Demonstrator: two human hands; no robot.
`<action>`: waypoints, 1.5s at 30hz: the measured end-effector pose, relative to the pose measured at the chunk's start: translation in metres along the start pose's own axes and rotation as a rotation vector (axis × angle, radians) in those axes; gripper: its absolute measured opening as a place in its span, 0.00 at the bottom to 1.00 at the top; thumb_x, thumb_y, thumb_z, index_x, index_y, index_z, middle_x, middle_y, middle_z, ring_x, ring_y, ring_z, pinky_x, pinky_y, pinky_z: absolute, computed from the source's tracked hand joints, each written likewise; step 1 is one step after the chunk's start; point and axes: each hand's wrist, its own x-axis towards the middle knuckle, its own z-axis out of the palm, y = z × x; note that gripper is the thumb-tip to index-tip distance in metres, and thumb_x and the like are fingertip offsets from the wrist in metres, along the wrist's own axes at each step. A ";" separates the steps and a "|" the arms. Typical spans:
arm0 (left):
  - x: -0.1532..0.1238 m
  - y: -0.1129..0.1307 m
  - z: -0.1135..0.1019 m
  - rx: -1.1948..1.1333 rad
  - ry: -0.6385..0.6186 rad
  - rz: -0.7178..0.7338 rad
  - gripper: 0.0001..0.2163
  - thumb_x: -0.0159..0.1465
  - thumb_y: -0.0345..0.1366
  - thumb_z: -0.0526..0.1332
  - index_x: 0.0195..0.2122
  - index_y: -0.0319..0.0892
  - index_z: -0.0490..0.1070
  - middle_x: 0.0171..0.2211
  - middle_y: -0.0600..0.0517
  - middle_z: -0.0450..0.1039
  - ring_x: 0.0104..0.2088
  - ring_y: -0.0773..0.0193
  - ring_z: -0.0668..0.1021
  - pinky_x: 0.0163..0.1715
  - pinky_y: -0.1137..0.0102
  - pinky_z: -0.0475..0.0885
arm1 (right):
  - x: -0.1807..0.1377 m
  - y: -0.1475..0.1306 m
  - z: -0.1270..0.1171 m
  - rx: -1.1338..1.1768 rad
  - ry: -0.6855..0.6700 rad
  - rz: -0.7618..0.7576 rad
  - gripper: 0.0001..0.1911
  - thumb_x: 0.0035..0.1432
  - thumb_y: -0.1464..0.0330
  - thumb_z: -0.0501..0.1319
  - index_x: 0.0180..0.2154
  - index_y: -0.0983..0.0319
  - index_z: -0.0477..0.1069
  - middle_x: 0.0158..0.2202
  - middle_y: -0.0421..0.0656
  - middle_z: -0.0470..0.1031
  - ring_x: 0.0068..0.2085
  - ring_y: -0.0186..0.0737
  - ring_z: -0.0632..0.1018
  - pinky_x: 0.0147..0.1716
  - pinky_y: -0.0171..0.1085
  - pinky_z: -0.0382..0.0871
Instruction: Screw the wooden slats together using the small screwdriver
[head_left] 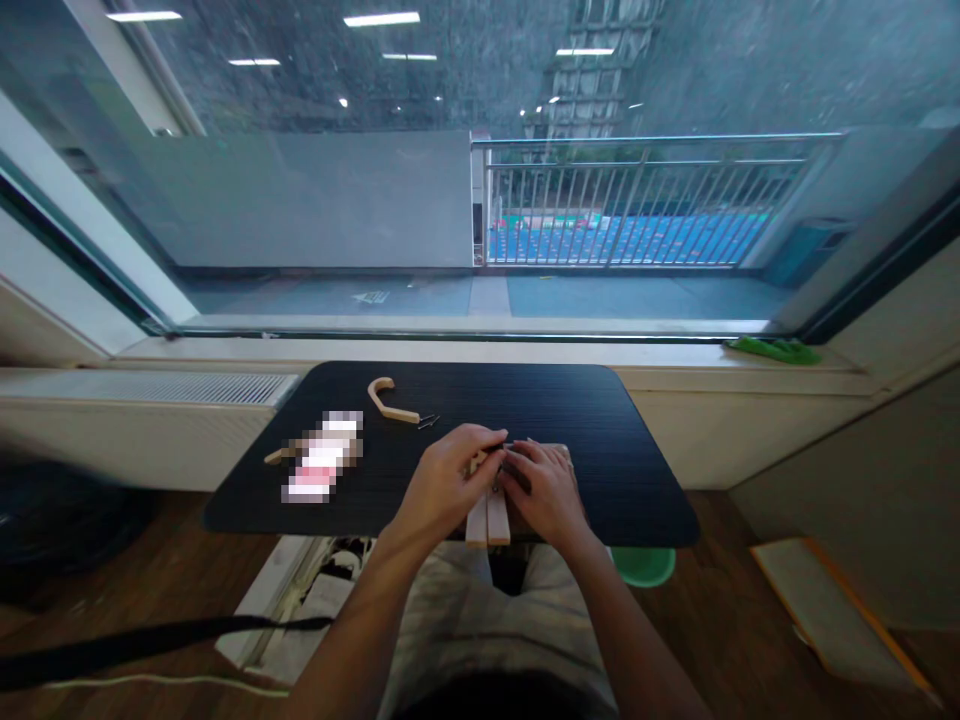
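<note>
My left hand [457, 470] and my right hand [544, 485] meet near the front edge of a black table [525, 395]. The fingertips of both are drawn together in a pinch; whatever is between them is too small and covered to name. Below the fingers, two pale wooden strips [477, 528] lie side by side and stick out past the front edge. A brownish block [567, 453] shows partly from under my right hand. Further back on the left lies a curved wooden hook [382, 402], with a few thin screws [428, 421] at its end.
A blurred-out pink and white item [324, 460] lies at the table's left, over a wooden piece [277, 456]. A green basin [645, 567] stands below the right side. Behind the table are a windowsill with a green cloth [776, 349] and a radiator [150, 388].
</note>
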 end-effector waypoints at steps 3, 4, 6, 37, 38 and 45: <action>-0.001 -0.001 0.000 -0.004 0.000 -0.001 0.09 0.65 0.28 0.61 0.45 0.40 0.76 0.40 0.48 0.80 0.41 0.63 0.81 0.44 0.69 0.76 | 0.000 0.000 -0.001 -0.005 0.005 -0.016 0.12 0.64 0.64 0.60 0.47 0.51 0.78 0.51 0.44 0.77 0.54 0.50 0.73 0.55 0.51 0.63; -0.001 -0.001 0.000 -0.003 -0.002 -0.004 0.09 0.65 0.28 0.61 0.45 0.40 0.76 0.40 0.48 0.80 0.41 0.63 0.81 0.44 0.69 0.76 | 0.000 -0.001 -0.001 -0.005 0.009 -0.019 0.11 0.64 0.64 0.60 0.47 0.51 0.78 0.50 0.44 0.77 0.54 0.49 0.74 0.55 0.51 0.64; -0.002 -0.001 0.000 -0.002 -0.004 -0.012 0.09 0.65 0.28 0.61 0.45 0.41 0.76 0.40 0.48 0.80 0.41 0.63 0.81 0.45 0.69 0.76 | 0.000 -0.001 -0.001 -0.002 0.015 -0.020 0.11 0.64 0.64 0.61 0.46 0.50 0.79 0.50 0.43 0.78 0.54 0.49 0.74 0.55 0.50 0.64; 0.002 -0.001 0.002 0.022 -0.009 0.046 0.08 0.65 0.31 0.64 0.45 0.42 0.79 0.40 0.48 0.80 0.41 0.62 0.81 0.43 0.68 0.78 | 0.002 -0.001 0.000 -0.002 -0.011 0.013 0.13 0.62 0.69 0.61 0.47 0.51 0.79 0.50 0.43 0.78 0.54 0.49 0.74 0.56 0.51 0.64; 0.002 -0.001 0.002 0.021 -0.013 0.044 0.08 0.65 0.32 0.64 0.45 0.43 0.79 0.41 0.47 0.80 0.41 0.62 0.82 0.43 0.68 0.78 | 0.002 -0.001 0.000 0.001 -0.011 0.010 0.13 0.62 0.69 0.61 0.47 0.50 0.79 0.50 0.43 0.78 0.54 0.49 0.74 0.56 0.51 0.64; 0.001 0.000 0.002 0.014 -0.016 0.037 0.09 0.65 0.32 0.63 0.45 0.44 0.79 0.43 0.47 0.82 0.43 0.60 0.82 0.47 0.65 0.78 | 0.002 0.002 0.001 0.021 -0.007 -0.004 0.14 0.63 0.70 0.60 0.47 0.50 0.78 0.51 0.42 0.78 0.55 0.49 0.74 0.57 0.52 0.63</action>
